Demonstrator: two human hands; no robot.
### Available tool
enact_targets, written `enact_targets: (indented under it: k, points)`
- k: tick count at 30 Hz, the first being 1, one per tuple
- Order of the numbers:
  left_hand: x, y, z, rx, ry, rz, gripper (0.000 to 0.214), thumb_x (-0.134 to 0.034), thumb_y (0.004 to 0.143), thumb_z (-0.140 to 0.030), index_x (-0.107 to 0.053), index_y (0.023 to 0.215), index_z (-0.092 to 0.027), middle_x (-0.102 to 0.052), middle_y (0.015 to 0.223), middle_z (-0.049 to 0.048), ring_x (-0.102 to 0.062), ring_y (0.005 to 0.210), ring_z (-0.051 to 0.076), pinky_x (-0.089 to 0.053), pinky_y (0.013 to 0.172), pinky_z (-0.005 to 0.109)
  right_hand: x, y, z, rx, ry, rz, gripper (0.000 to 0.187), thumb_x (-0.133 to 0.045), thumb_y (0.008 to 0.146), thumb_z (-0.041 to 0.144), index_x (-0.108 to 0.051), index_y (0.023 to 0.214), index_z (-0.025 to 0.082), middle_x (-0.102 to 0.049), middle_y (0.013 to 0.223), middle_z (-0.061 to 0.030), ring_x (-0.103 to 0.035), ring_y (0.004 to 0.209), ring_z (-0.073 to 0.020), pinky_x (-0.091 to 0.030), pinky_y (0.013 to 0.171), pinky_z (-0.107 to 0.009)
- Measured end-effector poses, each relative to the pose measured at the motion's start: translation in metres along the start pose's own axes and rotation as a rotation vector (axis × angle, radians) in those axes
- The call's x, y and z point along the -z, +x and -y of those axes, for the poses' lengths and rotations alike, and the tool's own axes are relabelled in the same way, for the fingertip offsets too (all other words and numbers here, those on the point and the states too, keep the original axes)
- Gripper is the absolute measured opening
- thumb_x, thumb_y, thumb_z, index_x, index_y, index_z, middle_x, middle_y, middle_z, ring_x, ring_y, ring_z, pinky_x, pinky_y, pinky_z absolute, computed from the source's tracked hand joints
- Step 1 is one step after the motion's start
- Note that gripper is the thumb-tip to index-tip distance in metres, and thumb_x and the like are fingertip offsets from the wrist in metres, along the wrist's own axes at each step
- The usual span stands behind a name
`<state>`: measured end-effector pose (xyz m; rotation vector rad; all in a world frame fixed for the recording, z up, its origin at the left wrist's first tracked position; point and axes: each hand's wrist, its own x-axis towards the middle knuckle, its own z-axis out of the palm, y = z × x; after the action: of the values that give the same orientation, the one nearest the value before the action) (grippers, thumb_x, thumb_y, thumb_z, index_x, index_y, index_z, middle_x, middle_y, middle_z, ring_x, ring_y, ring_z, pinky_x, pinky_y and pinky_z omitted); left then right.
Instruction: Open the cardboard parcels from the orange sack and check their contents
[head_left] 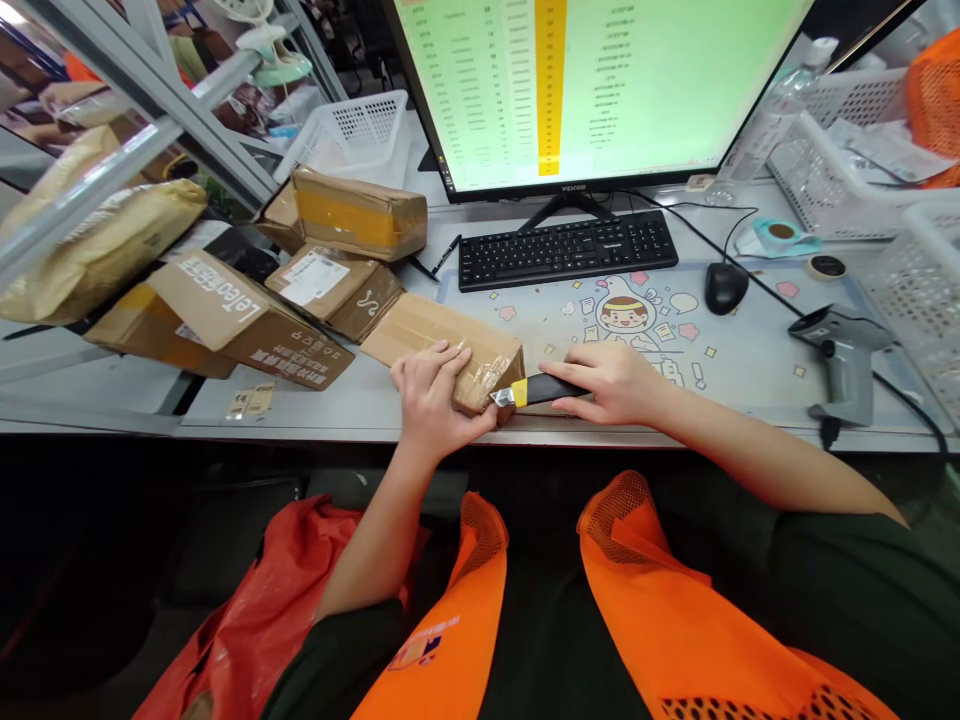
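Note:
A taped brown cardboard box (478, 345) lies near the front edge of the desk. My left hand (433, 398) is closed over its near side, fingers on the top and thumb toward the near right corner. In my right hand (611, 383) is a utility knife (544, 389) with a black handle and a yellow collar. Its metal tip is at the box's right end, by the shiny tape and close to my left thumb. Whether the blade has entered the tape I cannot tell.
Several cardboard boxes (247, 318) are piled at the left beside a metal frame. A keyboard (568, 250) and monitor stand behind. A mouse (725, 288), a barcode scanner (847, 360), tape rolls and white baskets (840, 150) occupy the right side.

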<state>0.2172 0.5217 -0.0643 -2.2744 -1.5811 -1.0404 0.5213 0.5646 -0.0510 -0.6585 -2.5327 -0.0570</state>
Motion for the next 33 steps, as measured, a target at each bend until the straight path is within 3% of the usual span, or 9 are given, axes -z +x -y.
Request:
enact_targets:
  k: [6,10,14,18,20,23,26,28,33]
  points:
    - [-0.004,-0.004,-0.004,0.005,-0.003,0.017,0.066,-0.071,0.076,-0.06,-0.069,0.128,-0.02,-0.072,0.127,0.0175,-0.064,0.131,0.042,-0.036,0.116,0.058,-0.001,0.008,-0.017,-0.014,0.003,0.056,0.059,-0.047,0.108,0.065,-0.076,0.135,0.021,-0.074,0.092,-0.0097,-0.063,0.076,-0.0211,-0.041,0.067,-0.034]
    - [0.007,-0.006,-0.007,-0.06,-0.003,-0.017,0.067,-0.072,0.085,-0.061,-0.066,0.136,-0.018,-0.071,0.131,0.0198,-0.064,0.133,0.042,-0.039,0.116,0.059,0.018,-0.014,-0.071,-0.404,-0.067,-0.046,0.064,-0.043,0.108,0.066,-0.074,0.138,0.019,-0.078,0.11,-0.0145,-0.071,0.095,-0.0279,-0.053,0.082,-0.041]
    - [0.038,0.0,0.044,-0.124,-0.157,0.095,0.08,-0.072,0.088,-0.076,-0.062,0.15,-0.025,-0.062,0.149,0.0178,-0.054,0.146,0.042,-0.04,0.124,0.061,0.041,-0.06,-0.089,-0.609,-0.025,-0.191,0.056,-0.052,0.105,0.059,-0.072,0.142,0.021,-0.079,0.123,-0.014,-0.074,0.112,-0.0329,-0.057,0.099,-0.05]
    - [0.045,0.002,0.098,0.05,-0.182,0.085,0.085,-0.072,0.086,-0.081,-0.061,0.151,-0.028,-0.055,0.159,0.016,-0.048,0.153,0.04,-0.045,0.125,0.058,0.049,-0.074,-0.043,-0.54,0.079,-0.19,0.046,-0.058,0.104,0.049,-0.074,0.139,0.024,-0.082,0.123,-0.0101,-0.078,0.108,-0.0308,-0.061,0.096,-0.046]
    - [0.034,-0.004,0.088,0.111,-0.202,0.052,0.082,-0.075,0.086,-0.078,-0.063,0.147,-0.025,-0.059,0.151,0.017,-0.059,0.141,0.037,-0.053,0.117,0.054,0.054,-0.059,-0.012,-0.471,0.088,-0.136,0.045,-0.058,0.106,0.047,-0.072,0.142,0.023,-0.081,0.126,-0.0103,-0.078,0.11,-0.0293,-0.061,0.094,-0.042]
    - [0.014,-0.016,0.034,0.131,-0.053,-0.094,0.066,-0.082,0.085,-0.07,-0.072,0.131,-0.024,-0.061,0.146,0.0181,-0.065,0.13,0.036,-0.055,0.11,0.052,0.067,-0.021,0.029,-0.378,0.041,0.029,0.046,-0.055,0.109,0.045,-0.07,0.146,0.023,-0.082,0.123,-0.0101,-0.079,0.103,-0.0267,-0.059,0.085,-0.037]
    - [-0.004,-0.022,-0.016,-0.007,-0.001,-0.199,0.05,-0.085,0.086,-0.064,-0.074,0.116,-0.026,-0.071,0.137,0.0163,-0.066,0.13,0.038,-0.049,0.109,0.054,0.081,0.016,0.05,-0.358,-0.092,0.198,0.045,-0.055,0.11,0.046,-0.072,0.145,0.025,-0.083,0.115,-0.0108,-0.078,0.091,-0.0258,-0.054,0.075,-0.034]
    - [-0.014,-0.022,-0.028,-0.059,-0.057,-0.251,0.047,-0.082,0.088,-0.065,-0.075,0.111,-0.025,-0.077,0.123,0.014,-0.069,0.124,0.036,-0.048,0.107,0.052,0.085,0.033,0.055,-0.369,-0.171,0.292,0.044,-0.057,0.109,0.048,-0.074,0.143,0.025,-0.083,0.112,-0.0113,-0.077,0.088,-0.0264,-0.051,0.072,-0.034]
    - [-0.033,-0.023,-0.027,0.056,-0.099,-0.229,0.054,-0.08,0.082,-0.078,-0.08,0.101,-0.027,-0.08,0.112,0.0134,-0.07,0.111,0.035,-0.043,0.102,0.052,0.088,0.054,0.057,-0.414,-0.251,0.435,0.046,-0.051,0.111,0.048,-0.073,0.143,0.023,-0.084,0.107,-0.0121,-0.077,0.088,-0.0278,-0.047,0.07,-0.035]
